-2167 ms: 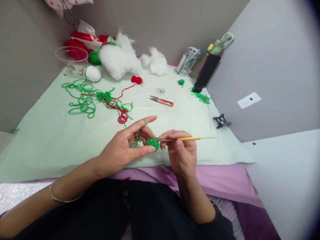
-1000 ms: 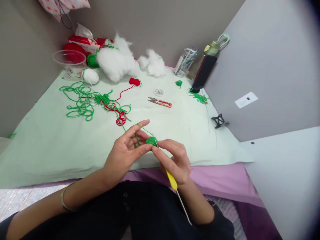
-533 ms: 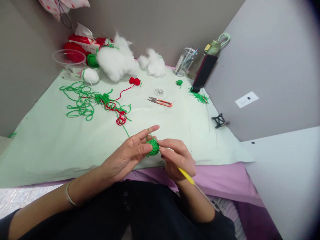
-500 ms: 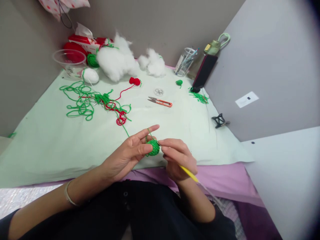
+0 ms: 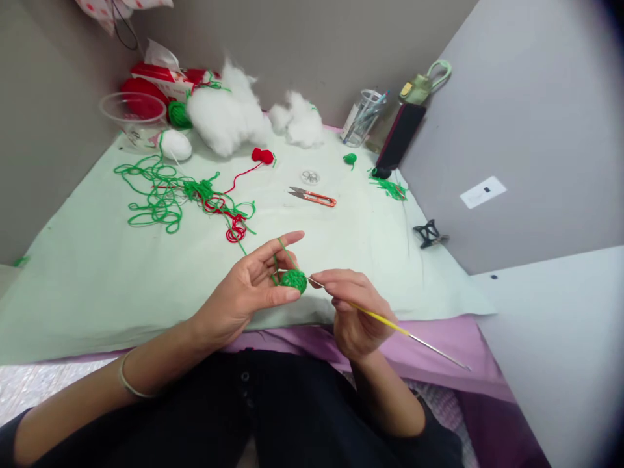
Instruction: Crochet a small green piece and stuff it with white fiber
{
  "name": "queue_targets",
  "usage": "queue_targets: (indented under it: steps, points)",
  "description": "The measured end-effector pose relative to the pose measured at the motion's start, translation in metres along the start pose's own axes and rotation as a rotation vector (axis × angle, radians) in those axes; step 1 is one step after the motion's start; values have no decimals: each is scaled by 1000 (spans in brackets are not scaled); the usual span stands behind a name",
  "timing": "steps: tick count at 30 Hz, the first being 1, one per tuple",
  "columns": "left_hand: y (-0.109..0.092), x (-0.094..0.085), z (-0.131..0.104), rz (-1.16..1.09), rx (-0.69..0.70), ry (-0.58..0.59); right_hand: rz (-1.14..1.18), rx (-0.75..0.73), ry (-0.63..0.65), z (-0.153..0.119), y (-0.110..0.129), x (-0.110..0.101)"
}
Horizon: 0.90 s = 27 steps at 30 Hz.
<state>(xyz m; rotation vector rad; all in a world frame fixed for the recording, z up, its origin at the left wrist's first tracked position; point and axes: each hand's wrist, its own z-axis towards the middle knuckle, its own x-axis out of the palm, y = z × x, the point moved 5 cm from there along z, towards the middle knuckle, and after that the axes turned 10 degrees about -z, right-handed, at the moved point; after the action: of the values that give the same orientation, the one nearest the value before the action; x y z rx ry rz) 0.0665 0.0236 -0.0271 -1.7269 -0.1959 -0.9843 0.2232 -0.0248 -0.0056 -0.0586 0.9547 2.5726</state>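
Observation:
My left hand [image 5: 251, 286] pinches a small round green crochet piece [image 5: 294, 281] between thumb and fingers. Its index finger is stretched out, with a strand of green yarn [image 5: 287, 252] running over it down to the piece. In my right hand [image 5: 358, 305] is a crochet hook [image 5: 385, 320] with a yellow grip and metal ends, held like a pen. The hook's near tip meets the right edge of the green piece; whether a loop sits on it is too small to tell. Its other end points down to the right, past the table edge.
Beyond my hands lie orange thread snips [image 5: 312, 196], a small round dish [image 5: 310, 177] and tangled green yarn [image 5: 156, 195]. White stuffing [image 5: 227, 117], a clear tub [image 5: 132, 120] and a cup of pens [image 5: 361, 118] stand at the back. A black stand [image 5: 429, 234] is at the right.
My right hand has shifted slightly right, and the hook has swung so its full rear end shows. My left hand has tilted the green piece and moved a little up and left.

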Motion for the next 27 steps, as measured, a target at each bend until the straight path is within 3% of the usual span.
queue_targets:
  steps: [5, 8, 12, 21, 27]
  points:
    - [-7, -4, -2, 215, 177, 31, 14, 15, 47, 0, 0, -2]
    - [-12, -4, -5, 335, 211, 23, 38, 59, 92, 1, 0, -2]
    - [-15, -5, -7, 354, 167, 34, 144, 178, 55, 3, -2, -1]
    - [-9, -7, -1, 129, -32, 75, 407, 528, 85, 4, -14, 7]
    - [-12, -13, -2, 180, -20, 53, 509, 724, 54, 3, -19, 12]
